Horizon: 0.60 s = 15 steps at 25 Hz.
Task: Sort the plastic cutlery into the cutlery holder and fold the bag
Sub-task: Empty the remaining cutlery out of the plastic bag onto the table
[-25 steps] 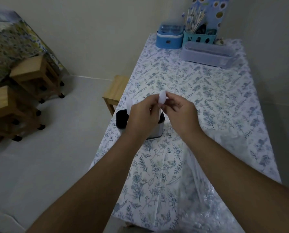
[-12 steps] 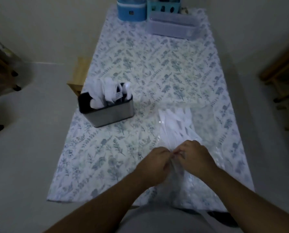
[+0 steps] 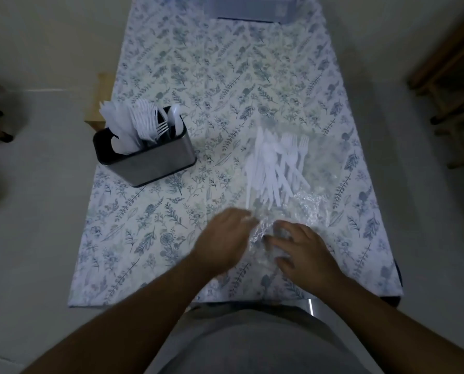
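- Clear crinkly plastic, that's what we're dealing with: the bag (image 3: 293,184) lies flat on the floral tablecloth (image 3: 171,225) at the near right of the table, its mouth end bunched up and catching glints just in front of the person.
- Left hand (image 3: 222,238) sits on the near-left corner of the bag's mouth, knuckles up, fingertips down at the film. It looks like a pinch, but motion blur hides it, so I can't call it.
- Right hand (image 3: 301,247) has its fingers spread and lightly bent, resting on the crumpled mouth from the right side; whether it has any film gripped, I can't tell either.
- Inside the bag, a loose heap of white plastic cutlery (image 3: 276,166), forks with tines pointing away, handles fanning toward the hands.
- Over on the left, well apart from the bag, the metal cutlery holder (image 3: 147,160) already stands packed with white knives, forks and spoons.
- Handling call: the film should be featherweight, limp and slippery, and it'll slide on the cloth if tugged one-handed. Best to hold the mouth open by its edge.
- The cutlery looks light, stiff and a bit brittle. Take it by the handles, a few at a time, since tines may snag the film.
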Tool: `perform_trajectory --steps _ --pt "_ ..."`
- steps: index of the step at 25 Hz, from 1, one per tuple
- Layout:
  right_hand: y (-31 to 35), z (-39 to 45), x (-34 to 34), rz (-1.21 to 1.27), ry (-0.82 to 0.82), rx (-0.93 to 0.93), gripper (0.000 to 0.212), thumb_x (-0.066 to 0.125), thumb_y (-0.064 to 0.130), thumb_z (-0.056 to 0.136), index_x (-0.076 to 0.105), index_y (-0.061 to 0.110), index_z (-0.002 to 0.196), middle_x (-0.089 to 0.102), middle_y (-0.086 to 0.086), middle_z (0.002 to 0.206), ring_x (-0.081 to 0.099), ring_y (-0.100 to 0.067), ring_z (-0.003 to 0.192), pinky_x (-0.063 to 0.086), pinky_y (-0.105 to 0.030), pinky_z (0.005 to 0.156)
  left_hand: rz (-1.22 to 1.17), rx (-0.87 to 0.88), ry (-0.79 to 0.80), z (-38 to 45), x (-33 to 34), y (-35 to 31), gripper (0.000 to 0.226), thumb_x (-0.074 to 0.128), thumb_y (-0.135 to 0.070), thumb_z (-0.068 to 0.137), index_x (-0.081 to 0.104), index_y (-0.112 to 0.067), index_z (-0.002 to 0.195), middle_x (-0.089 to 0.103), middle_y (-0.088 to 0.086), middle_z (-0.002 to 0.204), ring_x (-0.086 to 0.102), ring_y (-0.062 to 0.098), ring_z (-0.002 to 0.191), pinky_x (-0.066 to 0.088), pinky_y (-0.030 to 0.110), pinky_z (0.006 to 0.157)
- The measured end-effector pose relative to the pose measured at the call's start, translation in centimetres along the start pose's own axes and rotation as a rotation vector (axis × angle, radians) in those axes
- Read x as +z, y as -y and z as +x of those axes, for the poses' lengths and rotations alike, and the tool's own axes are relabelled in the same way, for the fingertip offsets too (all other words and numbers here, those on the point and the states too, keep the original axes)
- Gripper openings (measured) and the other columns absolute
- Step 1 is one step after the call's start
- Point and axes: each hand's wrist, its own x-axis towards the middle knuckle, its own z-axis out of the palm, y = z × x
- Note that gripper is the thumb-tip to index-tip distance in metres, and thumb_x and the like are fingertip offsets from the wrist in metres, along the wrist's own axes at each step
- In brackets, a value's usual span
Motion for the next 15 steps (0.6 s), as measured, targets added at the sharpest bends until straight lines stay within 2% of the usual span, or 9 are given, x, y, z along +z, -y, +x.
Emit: perform_trajectory --steps 2,3,6,8,10,12,15 --pt "0.7 0.0 0.5 -0.02 -0.034 0.037 0.054 0.067 0.034 0.081 0.061 0.04 0.134 0.05 -0.001 0.15 0.043 -0.025 0.131 0.045 -0.048 0.101 0.055 0.206 0.082 -3.3 1.4 0.2 0.033 0.056 -0.021 0.092 0.067 -0.023 0.123 0.066 0.003 0.124 0.059 0.022 0.116 0.047 0.042 0.101" --pt "1.1 0.0 0.7 -0.04 -0.05 0.05 0.053 0.066 0.036 0.083 0.06 0.039 0.136 0.05 -0.002 0.149 0.044 -0.026 0.131 0.044 -0.049 0.101 0.098 0.23 0.093 -4.4 2.1 0.7 0.035 0.056 -0.026 0.092 0.067 -0.023 0.125 0.065 0.003 0.128 0.059 0.024 0.119 0.047 0.044 0.1" --pt "2.4 0.6 0.9 -0.106 -0.075 0.059 0.056 0.064 0.049 0.085 0.058 0.034 0.139 0.054 -0.003 0.141 0.05 -0.028 0.125 0.048 -0.048 0.096 0.246 0.025 0.106 -5.3 2.5 1.2 0.053 0.044 -0.044 0.099 0.047 -0.024 0.148 0.042 0.005 0.157 0.037 0.029 0.145 0.028 0.047 0.119" --pt "3.1 1.4 0.9 -0.053 -0.106 0.026 0.05 0.069 0.049 0.082 0.067 0.027 0.127 0.061 0.0 0.12 0.057 -0.025 0.108 0.053 -0.043 0.084 0.275 -0.123 0.097 -5.1 2.1 0.9 0.061 0.038 -0.047 0.099 0.034 -0.022 0.155 0.027 0.011 0.164 0.025 0.031 0.151 0.018 0.048 0.122" --pt "3.6 2.2 1.0 0.044 -0.126 -0.011 0.029 0.072 0.036 0.083 0.074 0.021 0.108 0.064 0.003 0.102 0.06 -0.021 0.095 0.054 -0.037 0.074 0.22 -0.174 0.077 -5.2 1.6 0.4 0.061 0.046 -0.038 0.095 0.038 -0.017 0.152 0.035 0.014 0.159 0.035 0.033 0.145 0.029 0.049 0.119" --pt "4.1 2.8 1.1 0.118 -0.11 0.006 0.011 0.069 0.027 0.088 0.074 0.018 0.092 0.064 0.006 0.089 0.062 -0.017 0.084 0.053 -0.032 0.069 0.149 -0.107 0.037 -6.0 1.6 0.0 0.057 0.055 -0.026 0.086 0.051 -0.016 0.142 0.051 0.011 0.145 0.049 0.031 0.131 0.04 0.046 0.109" --pt "4.3 3.5 0.7 0.213 -0.084 0.088 0.012 0.064 0.026 0.091 0.074 0.019 0.087 0.066 0.005 0.083 0.062 -0.013 0.074 0.055 -0.035 0.068 0.158 0.003 -0.003 -6.9 2.1 -0.6 0.058 0.06 -0.022 0.078 0.055 -0.02 0.135 0.059 0.008 0.13 0.055 0.029 0.116 0.041 0.04 0.099"
